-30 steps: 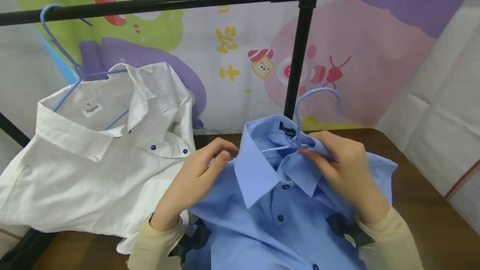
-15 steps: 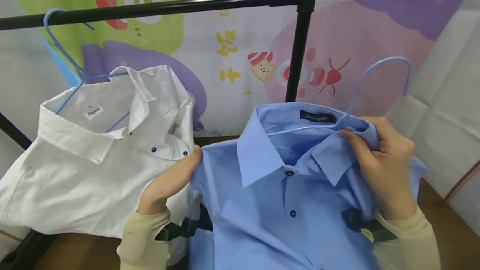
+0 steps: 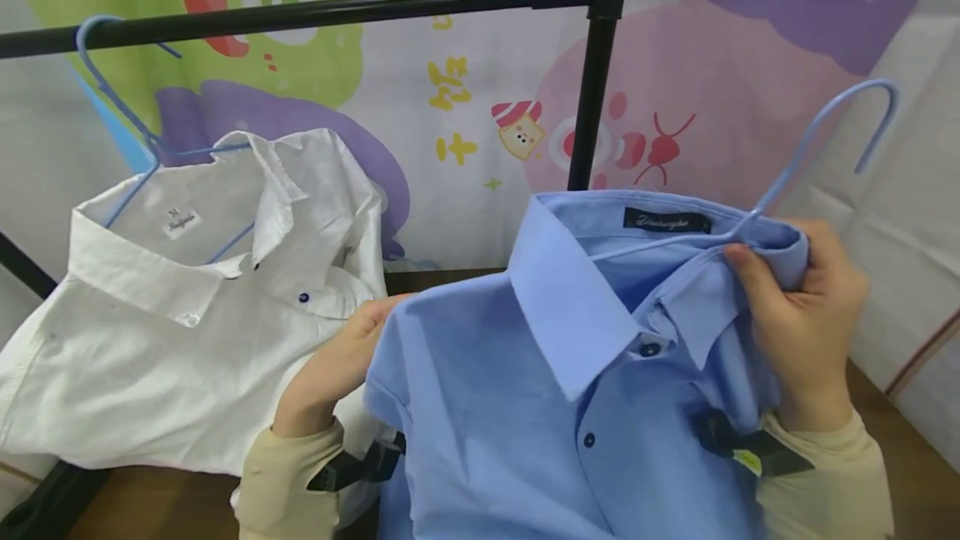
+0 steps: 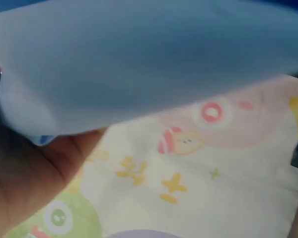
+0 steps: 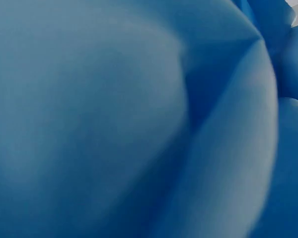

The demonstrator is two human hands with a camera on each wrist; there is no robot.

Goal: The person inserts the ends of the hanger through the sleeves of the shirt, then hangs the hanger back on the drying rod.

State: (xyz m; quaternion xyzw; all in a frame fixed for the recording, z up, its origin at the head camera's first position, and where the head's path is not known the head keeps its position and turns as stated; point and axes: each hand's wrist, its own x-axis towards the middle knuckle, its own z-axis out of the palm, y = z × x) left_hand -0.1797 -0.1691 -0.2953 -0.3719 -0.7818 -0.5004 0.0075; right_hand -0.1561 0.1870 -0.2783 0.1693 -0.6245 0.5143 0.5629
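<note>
A light blue button-up shirt [image 3: 510, 373] is on a blue wire hanger [image 3: 806, 132], whose hook rises from the collar. My right hand [image 3: 817, 315] pinches the collar's right side beside the hook, thumb in front. At the shirt's left shoulder, my left hand [image 3: 337, 365] grips the cloth; its fingertips are hidden behind the shirt. The left wrist view has the hand [image 4: 44, 178] beneath the pale blue fabric [image 4: 149, 69]. Blurred blue cloth [image 5: 114, 124] fills most of the right wrist view, and the hand does not show there.
A white shirt [image 3: 172, 365] hangs on another blue hanger [image 3: 120, 98] from the black rack bar [image 3: 337, 11]. The rack's upright post [image 3: 592, 98] stands behind the blue shirt. A brown table [image 3: 157, 498] lies below, with a printed cartoon cloth [image 3: 450, 223] behind.
The blue shirt and its hanger have moved right and up with my right hand. My left hand has gone from beside the collar out to the left shoulder.
</note>
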